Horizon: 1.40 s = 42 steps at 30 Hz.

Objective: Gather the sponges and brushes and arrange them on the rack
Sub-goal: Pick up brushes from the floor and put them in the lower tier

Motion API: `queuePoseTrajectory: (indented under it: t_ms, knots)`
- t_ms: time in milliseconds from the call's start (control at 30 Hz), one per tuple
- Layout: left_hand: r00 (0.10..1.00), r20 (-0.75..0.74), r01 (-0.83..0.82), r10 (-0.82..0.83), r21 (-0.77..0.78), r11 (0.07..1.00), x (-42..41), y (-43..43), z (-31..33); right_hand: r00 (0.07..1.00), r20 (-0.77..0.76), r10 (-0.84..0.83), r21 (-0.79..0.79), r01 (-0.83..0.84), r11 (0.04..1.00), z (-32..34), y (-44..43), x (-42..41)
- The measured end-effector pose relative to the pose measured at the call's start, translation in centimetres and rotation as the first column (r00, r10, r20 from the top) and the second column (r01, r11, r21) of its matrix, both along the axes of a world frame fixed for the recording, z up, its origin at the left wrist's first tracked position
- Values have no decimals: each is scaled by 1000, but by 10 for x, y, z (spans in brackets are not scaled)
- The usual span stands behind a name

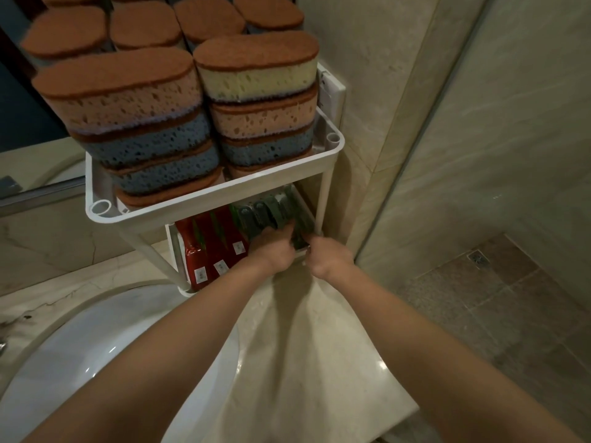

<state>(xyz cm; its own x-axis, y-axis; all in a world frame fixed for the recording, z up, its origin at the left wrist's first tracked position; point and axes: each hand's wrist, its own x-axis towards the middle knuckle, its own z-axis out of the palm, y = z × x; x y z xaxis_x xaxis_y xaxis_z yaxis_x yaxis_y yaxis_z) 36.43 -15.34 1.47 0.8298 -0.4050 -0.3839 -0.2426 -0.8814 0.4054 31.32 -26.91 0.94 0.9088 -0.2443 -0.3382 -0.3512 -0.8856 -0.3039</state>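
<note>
A white two-tier rack (204,195) stands on the counter against the mirror. Its top tier holds two stacks of brown-topped sponges (134,123), coloured orange, blue and yellow. On the lower tier, red packaged items (208,247) stand at the left and green-and-grey brushes (271,212) stand in a row at the right. My left hand (275,247) reaches into the lower tier with its fingers on the brushes. Beside it, my right hand (329,254) grips the dark green brush (299,243) at the right end of the row. Both sets of fingertips are partly hidden.
A white oval sink (96,346) lies at the lower left in a beige marble counter (303,346). A mirror (32,107) behind the rack reflects the sponges. A glass shower panel (447,155) and a tiled floor with a drain (478,258) are at the right.
</note>
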Motion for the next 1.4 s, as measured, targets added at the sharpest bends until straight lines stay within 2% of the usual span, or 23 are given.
queuePoseTrajectory:
  t_ms: [67,133,267,367,433,567,733,967,1067,1167,1300,1400]
  knots:
    - [997,52,46,-50,67,997,-1,2,0,999,-28,19,-77,-21,997,1,-1,0]
    - [995,63,70,-75,76,995,-3,3,1,999,5,46,-112,-45,993,1,-1,-1]
    - [993,87,81,-83,32,996,-2,7,1,988,4,154,-94,-153,984,2,3,-1]
    - [996,71,57,-56,-13,998,0,9,0,984,-67,167,-174,-176,969,5,5,4]
    - [998,48,35,-33,-47,998,1,10,0,985,-56,162,-199,-170,965,7,3,5]
    - [999,39,3,0,-82,997,2,11,-2,985,154,77,-108,-61,992,10,2,5]
    - [999,41,4,0,-90,996,7,8,-3,997,74,33,-50,-29,998,6,5,9]
    - [997,49,66,-62,-76,995,13,7,-10,989,49,142,-118,-135,984,1,2,6]
    - [998,58,41,-36,-77,996,12,6,-12,978,41,203,-172,-193,966,0,3,5]
    - [998,55,21,-15,-101,995,10,5,-11,981,37,193,-183,-183,966,3,4,6]
    - [999,42,15,-6,-194,981,3,10,-7,990,67,122,-101,-115,988,6,3,4]
    - [998,35,-33,44,-274,961,-10,23,-7,986,149,69,-2,-70,998,9,6,-5]
